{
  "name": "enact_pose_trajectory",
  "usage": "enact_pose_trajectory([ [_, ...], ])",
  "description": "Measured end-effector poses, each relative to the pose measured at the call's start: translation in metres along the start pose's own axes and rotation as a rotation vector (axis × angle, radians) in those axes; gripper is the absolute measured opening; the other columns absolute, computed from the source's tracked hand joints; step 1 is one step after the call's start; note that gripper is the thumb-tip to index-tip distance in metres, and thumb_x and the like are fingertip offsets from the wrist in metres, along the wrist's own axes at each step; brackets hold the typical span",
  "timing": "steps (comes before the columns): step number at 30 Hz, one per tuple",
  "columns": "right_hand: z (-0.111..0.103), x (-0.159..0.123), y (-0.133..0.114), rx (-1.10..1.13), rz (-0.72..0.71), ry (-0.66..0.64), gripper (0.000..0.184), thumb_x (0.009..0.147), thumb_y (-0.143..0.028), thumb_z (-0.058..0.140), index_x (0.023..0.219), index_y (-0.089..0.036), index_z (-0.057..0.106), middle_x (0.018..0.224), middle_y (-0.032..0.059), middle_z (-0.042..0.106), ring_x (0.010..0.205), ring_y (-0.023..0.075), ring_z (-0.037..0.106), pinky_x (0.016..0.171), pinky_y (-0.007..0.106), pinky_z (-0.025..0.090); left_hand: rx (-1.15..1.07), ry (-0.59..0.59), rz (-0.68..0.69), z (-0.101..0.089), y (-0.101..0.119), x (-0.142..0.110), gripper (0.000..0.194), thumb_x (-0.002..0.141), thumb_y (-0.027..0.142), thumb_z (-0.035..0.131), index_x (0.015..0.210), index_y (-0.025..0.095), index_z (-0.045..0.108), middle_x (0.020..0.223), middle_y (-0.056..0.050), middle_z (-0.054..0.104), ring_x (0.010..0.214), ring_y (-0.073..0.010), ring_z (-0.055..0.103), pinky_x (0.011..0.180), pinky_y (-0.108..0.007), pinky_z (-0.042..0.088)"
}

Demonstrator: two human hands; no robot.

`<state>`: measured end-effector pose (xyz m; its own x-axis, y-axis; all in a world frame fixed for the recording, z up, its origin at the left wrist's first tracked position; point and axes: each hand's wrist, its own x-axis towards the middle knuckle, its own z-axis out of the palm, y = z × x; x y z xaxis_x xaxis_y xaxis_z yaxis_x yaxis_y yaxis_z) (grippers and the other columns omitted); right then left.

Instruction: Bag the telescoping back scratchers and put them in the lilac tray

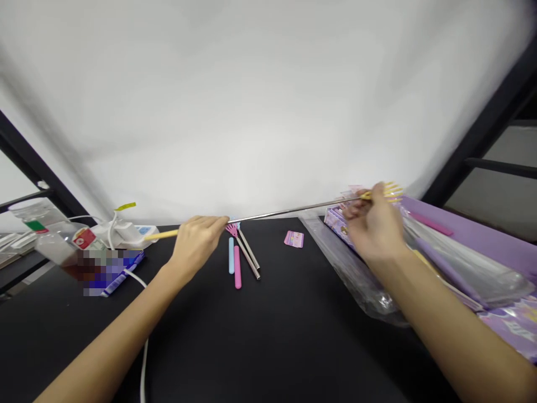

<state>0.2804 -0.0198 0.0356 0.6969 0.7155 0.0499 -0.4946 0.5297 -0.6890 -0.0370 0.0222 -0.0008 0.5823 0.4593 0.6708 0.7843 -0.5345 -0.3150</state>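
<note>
A yellow telescopic back scratcher [289, 211] is stretched out long above the black table [268, 336]. My left hand [197, 240] is closed round its yellow handle end. My right hand [373, 224] pinches the thin metal rod just behind the yellow claw head [392, 192]. Below the rod, a pink back scratcher [237, 263] and a blue one [231, 254] lie collapsed on the table, side by side.
A small pink card [293, 239] lies behind the scratchers. Clear plastic bags [440, 263] and a purple box [482, 235] fill the right side. At the left stand a white power strip [126, 232] with cable, a blue packet [121, 267] and a plastic container [42, 224].
</note>
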Motion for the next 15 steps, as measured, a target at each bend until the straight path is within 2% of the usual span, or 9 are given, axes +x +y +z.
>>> enact_pose_trajectory([
  [4, -0.004, 0.016, -0.034, 0.022, -0.124, 0.133, 0.046, 0.1, -0.036, 0.045, 0.059, -0.018, 0.051, 0.048, -0.0068, 0.037, 0.04, 0.0028, 0.032, 0.042, 0.024, 0.026, 0.057, -0.003, -0.115, 0.004, -0.019, -0.005, 0.022, 0.096, 0.022, 0.051, 0.1, 0.021, 0.072, 0.092, -0.007, 0.077, 0.076, -0.0241, 0.071, 0.069, -0.034, 0.049],
  [6, -0.006, 0.02, -0.038, 0.028, -0.138, 0.127, 0.048, 0.102, -0.038, 0.04, 0.059, -0.019, 0.05, 0.047, -0.0071, 0.034, 0.04, 0.0032, 0.031, 0.043, 0.025, 0.026, 0.063, -0.014, -0.128, 0.005, -0.022, -0.005, 0.023, 0.097, 0.022, 0.049, 0.101, 0.021, 0.072, 0.092, -0.008, 0.077, 0.077, -0.0245, 0.071, 0.07, -0.034, 0.049],
  [8, -0.005, 0.018, -0.032, 0.056, -0.137, 0.103, 0.048, 0.102, -0.042, 0.04, 0.061, -0.019, 0.048, 0.048, -0.0075, 0.034, 0.041, 0.0042, 0.03, 0.042, 0.024, 0.025, 0.048, -0.013, -0.123, 0.005, -0.019, -0.003, 0.024, 0.098, 0.023, 0.047, 0.103, 0.02, 0.071, 0.092, -0.008, 0.077, 0.077, -0.0248, 0.07, 0.072, -0.035, 0.049],
  [11, 0.0, -0.001, -0.007, 0.075, -0.111, -0.003, 0.045, 0.091, -0.054, 0.058, 0.064, -0.019, 0.049, 0.054, -0.007, 0.041, 0.045, 0.0051, 0.035, 0.042, 0.021, 0.029, -0.002, 0.003, -0.081, 0.0, -0.002, 0.004, 0.025, 0.1, 0.024, 0.044, 0.104, 0.019, 0.069, 0.093, -0.009, 0.076, 0.079, -0.024, 0.07, 0.076, -0.036, 0.049],
  [13, 0.005, -0.02, 0.014, 0.049, -0.043, -0.159, 0.045, 0.078, -0.058, 0.072, 0.068, -0.019, 0.053, 0.065, -0.0046, 0.052, 0.051, 0.0057, 0.043, 0.045, 0.021, 0.035, -0.056, 0.008, -0.028, -0.005, 0.014, 0.01, 0.026, 0.101, 0.026, 0.042, 0.104, 0.019, 0.068, 0.092, -0.009, 0.076, 0.079, -0.0226, 0.069, 0.079, -0.036, 0.048],
  [15, 0.009, -0.037, 0.031, -0.017, 0.097, -0.331, 0.045, 0.072, -0.062, 0.075, 0.071, -0.02, 0.059, 0.065, -0.0029, 0.053, 0.056, 0.0089, 0.049, 0.05, 0.023, 0.041, -0.114, 0.015, 0.023, -0.011, 0.027, 0.014, 0.027, 0.102, 0.027, 0.042, 0.105, 0.019, 0.067, 0.091, -0.008, 0.076, 0.079, -0.021, 0.069, 0.081, -0.035, 0.047],
])
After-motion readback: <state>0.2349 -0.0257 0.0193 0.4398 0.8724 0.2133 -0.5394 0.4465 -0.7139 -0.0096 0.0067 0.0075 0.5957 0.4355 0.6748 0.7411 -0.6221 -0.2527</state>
